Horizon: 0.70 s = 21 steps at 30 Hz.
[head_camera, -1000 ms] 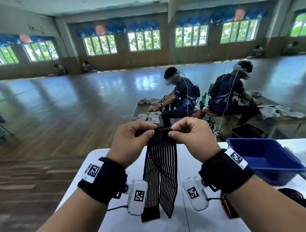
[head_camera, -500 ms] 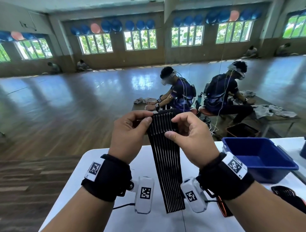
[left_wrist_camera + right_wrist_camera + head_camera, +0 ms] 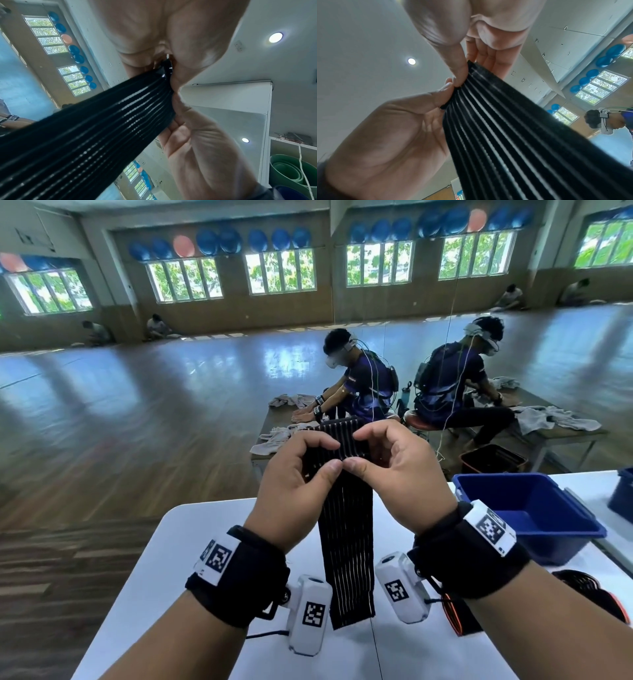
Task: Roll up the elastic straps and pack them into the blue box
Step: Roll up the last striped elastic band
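The strap (image 3: 346, 542) is hanging at frame center, raised above the counter (image 3: 178, 542) so its tail drops straight for rolling. The left hand (image 3: 294, 487) and right hand (image 3: 400, 474) are each pinching its folded top edge, thumbs meeting. The blue box (image 3: 534, 515) is waiting at right.

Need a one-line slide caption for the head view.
Both hands, left hand and right hand, pinch the top of a black ribbed elastic strap above the white table, blue box alongside.
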Available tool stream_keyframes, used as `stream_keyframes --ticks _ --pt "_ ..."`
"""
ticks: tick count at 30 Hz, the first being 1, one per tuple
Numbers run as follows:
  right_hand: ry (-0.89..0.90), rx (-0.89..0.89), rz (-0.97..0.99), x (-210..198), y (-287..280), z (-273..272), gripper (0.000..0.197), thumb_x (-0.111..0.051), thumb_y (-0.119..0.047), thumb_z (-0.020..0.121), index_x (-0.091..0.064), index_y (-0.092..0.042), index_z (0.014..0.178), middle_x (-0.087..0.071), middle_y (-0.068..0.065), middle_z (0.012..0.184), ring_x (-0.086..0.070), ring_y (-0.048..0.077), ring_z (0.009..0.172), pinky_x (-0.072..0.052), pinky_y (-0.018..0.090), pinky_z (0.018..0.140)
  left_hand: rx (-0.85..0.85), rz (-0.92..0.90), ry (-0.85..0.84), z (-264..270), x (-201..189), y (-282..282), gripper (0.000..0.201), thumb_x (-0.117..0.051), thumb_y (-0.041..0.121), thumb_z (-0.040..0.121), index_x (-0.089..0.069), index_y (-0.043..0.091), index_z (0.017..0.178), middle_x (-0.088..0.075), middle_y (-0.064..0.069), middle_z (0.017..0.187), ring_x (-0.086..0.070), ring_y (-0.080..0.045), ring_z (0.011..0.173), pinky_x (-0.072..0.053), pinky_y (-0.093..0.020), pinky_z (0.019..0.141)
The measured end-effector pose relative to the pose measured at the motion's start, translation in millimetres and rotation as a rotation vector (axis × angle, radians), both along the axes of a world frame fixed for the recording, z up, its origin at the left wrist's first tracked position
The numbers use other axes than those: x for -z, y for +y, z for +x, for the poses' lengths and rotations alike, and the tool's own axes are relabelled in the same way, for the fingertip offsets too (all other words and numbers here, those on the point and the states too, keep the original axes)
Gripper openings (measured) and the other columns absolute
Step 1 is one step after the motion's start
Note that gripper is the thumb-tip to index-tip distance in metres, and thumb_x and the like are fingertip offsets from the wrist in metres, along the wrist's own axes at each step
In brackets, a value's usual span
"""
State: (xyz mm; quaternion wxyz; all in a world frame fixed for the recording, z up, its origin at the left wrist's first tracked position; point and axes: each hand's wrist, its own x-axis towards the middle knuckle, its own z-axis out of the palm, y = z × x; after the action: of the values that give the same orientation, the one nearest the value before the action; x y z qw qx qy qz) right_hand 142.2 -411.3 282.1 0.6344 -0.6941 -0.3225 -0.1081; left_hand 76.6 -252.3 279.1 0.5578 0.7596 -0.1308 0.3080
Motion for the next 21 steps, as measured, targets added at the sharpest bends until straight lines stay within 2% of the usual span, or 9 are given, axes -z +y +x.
stream_keyframes --ticks 6,9,11,13,15,16,18,19,21 --pt "-0.028 -0.002 -0.031 -1 0 3 0.03 -0.077 -0.018 0.082 -0.062 -0.025 0.107 -0.068 -0.005 0.096 -0.068 0.019 0.086 -0.058 0.046 0.081 -0.004 -0.02 0.01 9 6 2 0.018 -0.065 0.01 0.089 -0.065 0.02 0.105 -0.067 0.004 0.101 -0.064 -0.013 0.095 -0.053 -0.032 0.087" --pt "0.032 0.025 0.043 6 5 3 0.042 -0.076 -0.011 0.083 -0.051 -0.027 0.113 -0.065 -0.003 0.095 -0.068 0.014 0.081 -0.06 0.036 0.076 0.008 -0.087 0.038 16 9 0 0.018 -0.063 0.011 0.089 -0.064 0.02 0.104 -0.067 -0.002 0.103 -0.065 -0.017 0.096 -0.055 -0.037 0.087" --pt "0.068 0.105 0.119 18 11 3 0.041 -0.075 -0.011 0.082 -0.048 -0.031 0.104 -0.062 -0.002 0.092 -0.065 0.017 0.079 -0.058 0.037 0.075 -0.02 -0.14 0.061 27 11 0 0.016 -0.062 0.013 0.089 -0.063 0.022 0.101 -0.067 -0.004 0.101 -0.066 -0.021 0.095 -0.057 -0.043 0.086" --pt "0.066 0.182 0.089 41 12 3 0.032 -0.074 -0.009 0.08 -0.051 -0.027 0.094 -0.061 -0.007 0.087 -0.06 0.016 0.078 -0.054 0.036 0.075 -0.085 -0.171 0.095 44 14 1 0.015 -0.063 0.021 0.086 -0.064 0.031 0.098 -0.068 -0.006 0.103 -0.067 -0.028 0.098 -0.056 -0.055 0.09" --pt "0.07 0.161 -0.118 76 9 1 0.03 -0.073 -0.004 0.08 -0.057 -0.028 0.085 -0.062 -0.017 0.084 -0.059 0.004 0.078 -0.048 0.025 0.075 -0.127 -0.213 0.143 63 19 5 0.016 -0.063 0.03 0.082 -0.065 0.041 0.093 -0.069 -0.007 0.106 -0.067 -0.032 0.101 -0.054 -0.061 0.09" --pt "0.093 0.11 -0.265 95 6 -2 0.03 -0.072 -0.004 0.08 -0.061 -0.031 0.084 -0.065 -0.022 0.085 -0.061 0.0 0.081 -0.046 0.021 0.075 -0.137 -0.235 0.165 72 22 8 0.017 -0.063 0.03 0.081 -0.065 0.044 0.091 -0.07 -0.007 0.107 -0.068 -0.031 0.103 -0.054 -0.061 0.092" --pt "0.177 -0.019 -0.571 135 -1 -11 0.042 -0.071 -0.007 0.079 -0.063 -0.047 0.09 -0.065 -0.03 0.085 -0.061 -0.011 0.084 -0.045 0.015 0.076 -0.165 -0.244 0.187 88 29 15 0.021 -0.063 0.027 0.082 -0.065 0.046 0.089 -0.07 -0.004 0.108 -0.067 -0.027 0.105 -0.054 -0.055 0.097" --pt "0.248 -0.077 -0.689 155 -6 -17 0.05 -0.071 -0.008 0.079 -0.062 -0.056 0.09 -0.065 -0.03 0.088 -0.061 -0.013 0.084 -0.045 0.014 0.075 -0.174 -0.236 0.197 95 33 19 0.022 -0.063 0.024 0.084 -0.065 0.045 0.089 -0.07 -0.002 0.108 -0.067 -0.024 0.106 -0.053 -0.053 0.098" --pt "0.435 -0.156 -0.803 185 -17 -29 0.05 -0.072 -0.008 0.078 -0.064 -0.056 0.09 -0.068 -0.021 0.097 -0.065 -0.007 0.084 -0.052 0.014 0.075 -0.181 -0.216 0.229 109 43 27 0.023 -0.064 0.016 0.089 -0.064 0.039 0.091 -0.068 0.003 0.105 -0.066 -0.02 0.105 -0.054 -0.047 0.098"
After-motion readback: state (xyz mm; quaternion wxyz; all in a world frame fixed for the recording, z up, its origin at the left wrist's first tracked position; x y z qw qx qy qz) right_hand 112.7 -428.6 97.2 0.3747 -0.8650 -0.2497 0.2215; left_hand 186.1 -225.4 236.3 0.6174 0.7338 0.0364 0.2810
